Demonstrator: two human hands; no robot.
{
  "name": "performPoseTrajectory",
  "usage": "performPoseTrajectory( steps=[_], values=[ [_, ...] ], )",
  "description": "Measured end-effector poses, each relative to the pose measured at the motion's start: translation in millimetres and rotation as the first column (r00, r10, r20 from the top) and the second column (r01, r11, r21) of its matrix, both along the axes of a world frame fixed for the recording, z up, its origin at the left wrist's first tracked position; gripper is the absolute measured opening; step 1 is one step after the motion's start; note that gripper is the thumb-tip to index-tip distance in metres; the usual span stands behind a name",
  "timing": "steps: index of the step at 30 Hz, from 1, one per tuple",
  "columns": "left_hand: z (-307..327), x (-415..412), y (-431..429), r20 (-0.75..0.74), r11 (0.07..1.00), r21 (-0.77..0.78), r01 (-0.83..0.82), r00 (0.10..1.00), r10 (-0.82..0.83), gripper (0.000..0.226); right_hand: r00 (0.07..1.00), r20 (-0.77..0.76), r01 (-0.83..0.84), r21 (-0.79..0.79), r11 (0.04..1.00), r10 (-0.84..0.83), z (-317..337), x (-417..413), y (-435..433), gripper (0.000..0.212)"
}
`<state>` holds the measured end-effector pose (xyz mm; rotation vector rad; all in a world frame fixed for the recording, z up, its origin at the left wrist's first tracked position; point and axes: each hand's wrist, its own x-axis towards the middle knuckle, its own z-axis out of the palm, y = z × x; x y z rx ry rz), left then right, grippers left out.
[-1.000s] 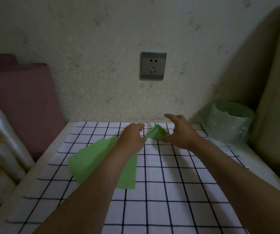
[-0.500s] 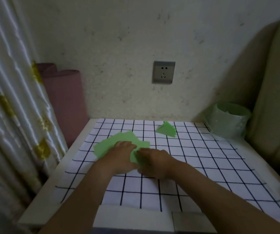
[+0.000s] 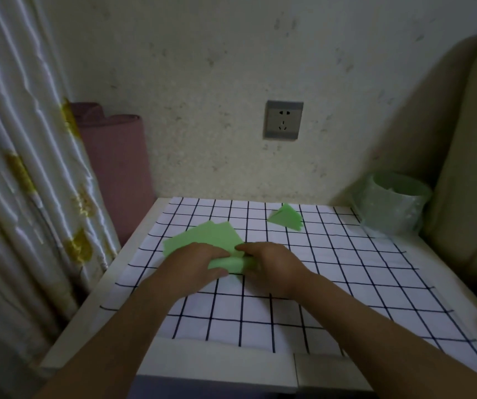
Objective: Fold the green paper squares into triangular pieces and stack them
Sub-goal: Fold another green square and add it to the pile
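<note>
Both hands meet over the left-centre of a white desk (image 3: 93, 321) covered by a white cloth with a dark grid (image 3: 346, 286). The left hand (image 3: 194, 269) and the right hand (image 3: 272, 267) hold a single green paper sheet (image 3: 228, 264) between them, its near part curled up off the cloth; the fingers of both hands are curled and pinching this sheet from either side. Just behind the hands, a loose pile of flat green paper squares (image 3: 202, 237) lies on the cloth, partly hidden by the left hand. One folded green triangular piece (image 3: 286, 216) rests near the far edge of the cloth, well apart from the hands. A pale green plastic-wrapped cup (image 3: 393, 205) stands at the far right corner. A wall socket (image 3: 283, 120) sits on the wall behind, and a curtain (image 3: 24, 168) hangs at the left.
</note>
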<state>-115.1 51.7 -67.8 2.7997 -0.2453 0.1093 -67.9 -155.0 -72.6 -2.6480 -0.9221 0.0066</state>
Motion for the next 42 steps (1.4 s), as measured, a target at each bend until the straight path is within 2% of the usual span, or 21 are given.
performPoseTrajectory(
  steps=[4,7,10,12,16,19,21,24,26,28,32,34,36,39,42],
  values=[
    [0.1,-3.3,-8.9,0.065,0.989,-0.145,-0.003,0.998,0.012,0.044,0.998,0.059,0.003,0.012,1.000,-0.003,4.0,-2.5,-9.8,0.068],
    [0.4,-10.9,-24.8,0.037,0.980,-0.194,0.053,0.998,-0.046,0.052,0.997,0.076,-0.007,0.036,0.999,0.004,6.1,-9.8,-26.7,0.050],
    [0.0,-21.1,-42.0,0.030,0.982,-0.144,0.122,0.992,-0.119,0.071,0.991,0.130,0.000,-0.028,1.000,0.003,5.5,-17.1,-48.4,0.033],
    [-1.3,-25.4,-54.2,0.056,0.977,-0.069,0.200,0.979,-0.196,0.074,0.985,0.170,0.005,-0.108,0.994,0.014,5.6,-24.1,-61.6,0.027],
    [-9.6,-24.8,-78.1,0.148,0.969,-0.040,0.244,0.960,-0.236,0.042,0.979,0.201,0.011,-0.172,0.985,0.024,6.2,-31.3,-85.3,0.028],
    [-14.2,-19.6,-88.0,0.128,0.969,-0.086,0.233,0.967,-0.222,0.024,0.990,0.141,0.001,-0.173,0.985,0.024,8.3,-34.2,-101.5,0.030],
    [-14.3,-15.6,-91.2,0.062,0.960,-0.125,0.249,0.968,-0.242,0.020,0.996,0.086,0.012,-0.107,0.994,-0.003,8.4,-35.2,-110.4,0.028],
    [-12.1,-10.6,-94.2,-0.024,0.956,-0.186,0.228,0.971,-0.237,0.017,0.996,-0.067,0.058,0.020,0.998,-0.056,7.1,-35.2,-121.0,0.011],
    [-12.3,-6.3,-95.3,-0.072,0.945,-0.269,0.184,0.975,-0.211,0.013,0.981,-0.168,0.115,0.079,0.990,-0.100,5.9,-32.5,-126.3,0.028],
    [-12.0,-2.4,-98.4,-0.102,0.934,-0.324,0.151,0.976,-0.193,0.012,0.961,-0.238,0.170,0.117,0.979,-0.138,6.1,-29.9,-128.8,0.035],
    [-12.6,6.8,-107.5,-0.093,0.935,-0.336,0.109,0.984,-0.149,0.046,0.910,-0.378,0.262,0.203,0.944,-0.171,9.7,-23.1,-129.3,0.031],
    [-14.6,12.6,-110.9,-0.037,0.961,-0.259,0.102,0.993,-0.116,0.059,0.903,-0.394,0.270,0.214,0.939,-0.170,7.9,-18.9,-128.1,0.023],
    [-18.7,17.6,-113.6,-0.022,0.982,-0.169,0.083,0.996,-0.088,0.071,0.906,-0.381,0.280,0.212,0.936,-0.185,5.5,-15.1,-125.6,0.012],
    [-19.7,21.0,-119.3,-0.077,0.995,-0.084,0.053,0.995,-0.059,0.080,0.926,-0.292,0.298,0.181,0.937,-0.238,1.4,-7.6,-121.2,0.014],
    [-20.2,22.3,-123.8,-0.108,0.994,-0.095,0.047,0.993,-0.057,0.081,0.944,-0.228,0.278,0.164,0.947,-0.237,2.1,-2.5,-117.1,0.015]
  ],
)
